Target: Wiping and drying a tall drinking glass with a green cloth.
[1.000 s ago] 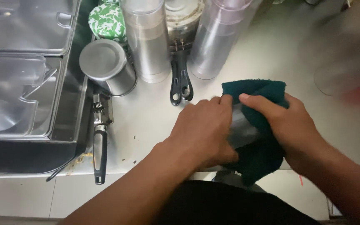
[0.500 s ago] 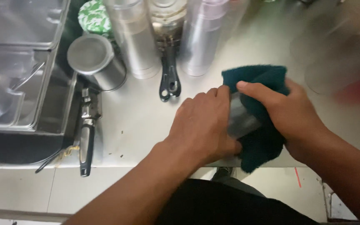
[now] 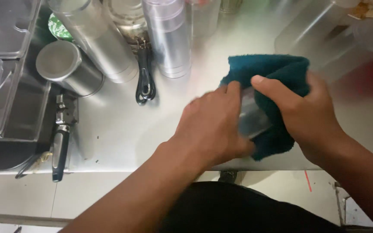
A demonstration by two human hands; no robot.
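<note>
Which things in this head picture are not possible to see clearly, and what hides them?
- Shiny object: mostly hidden by the left hand, the right hand and the dark green cloth; its kind is unclear.
- Clear containers, top right: blurred.
- Tall metal cylinders: tops cut off by the upper edge.
- Clear trays: cut off at the left edge.

The cloth (image 3: 277,73) in the right hand (image 3: 307,114) is dark teal terry, fuzzy and matt. The cup (image 3: 250,118) it wraps looks like clear, glossy plastic. The steel bench (image 3: 121,133) is smooth, dully reflective. Tall tumblers (image 3: 169,39) by the back edge are brushed metal; the peeler handle (image 3: 59,155) is black plastic.
</note>
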